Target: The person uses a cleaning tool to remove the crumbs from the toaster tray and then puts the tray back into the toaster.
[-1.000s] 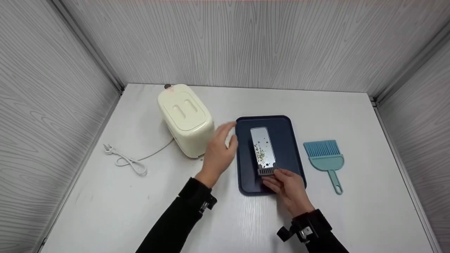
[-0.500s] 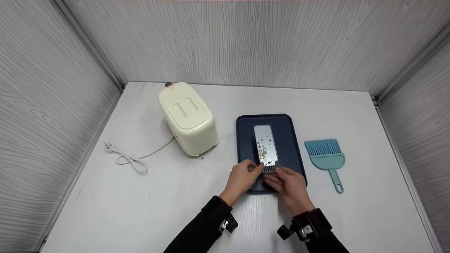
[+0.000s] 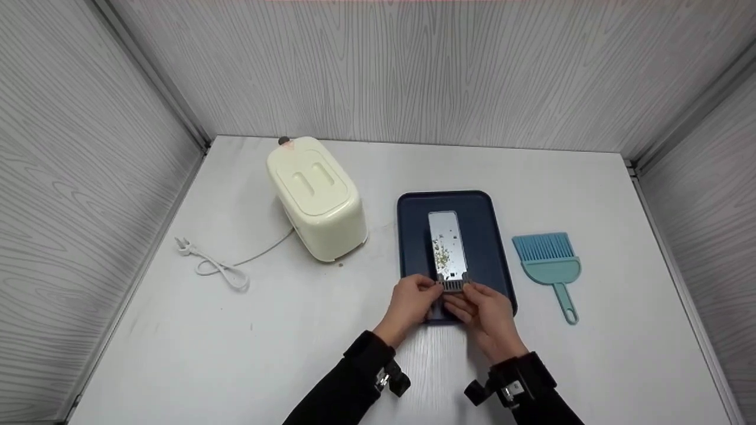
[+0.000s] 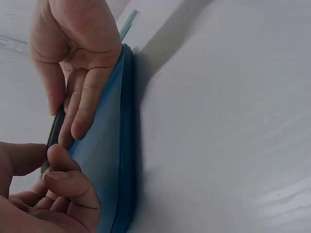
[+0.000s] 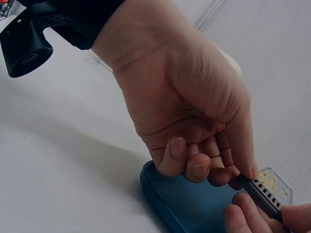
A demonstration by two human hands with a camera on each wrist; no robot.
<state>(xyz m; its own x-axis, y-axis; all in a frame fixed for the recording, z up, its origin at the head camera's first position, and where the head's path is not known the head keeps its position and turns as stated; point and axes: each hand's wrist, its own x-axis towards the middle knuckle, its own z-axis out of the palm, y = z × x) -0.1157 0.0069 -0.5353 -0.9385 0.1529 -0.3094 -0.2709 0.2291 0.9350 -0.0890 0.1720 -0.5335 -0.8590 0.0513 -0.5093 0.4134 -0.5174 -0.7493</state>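
A metal crumb tray (image 3: 453, 230) with a slotted grey handle is held above a dark blue serving tray (image 3: 484, 242). Brown and yellow crumbs (image 3: 442, 255) lie on its left side and toward the handle. My left hand (image 3: 409, 302) pinches the left end of the handle between thumb and fingers. At the handle's right end, my right hand (image 3: 491, 317) grips with its thumb on top and its fingers underneath. The right wrist view shows the slotted handle (image 5: 264, 195) between both hands. In the left wrist view the handle (image 4: 56, 127) appears edge-on.
A cream toaster (image 3: 319, 206) with its lid on stands left of the serving tray. Its white cord and plug (image 3: 215, 268) lie farther left. On the right is a teal brush nested in a dustpan (image 3: 549, 265). A small crumb (image 3: 341, 265) lies near the toaster.
My left hand has come from beside the toaster to the crumb tray's handle and taken hold of its left end. The crumb tray has shifted slightly right; my right hand keeps its grip.
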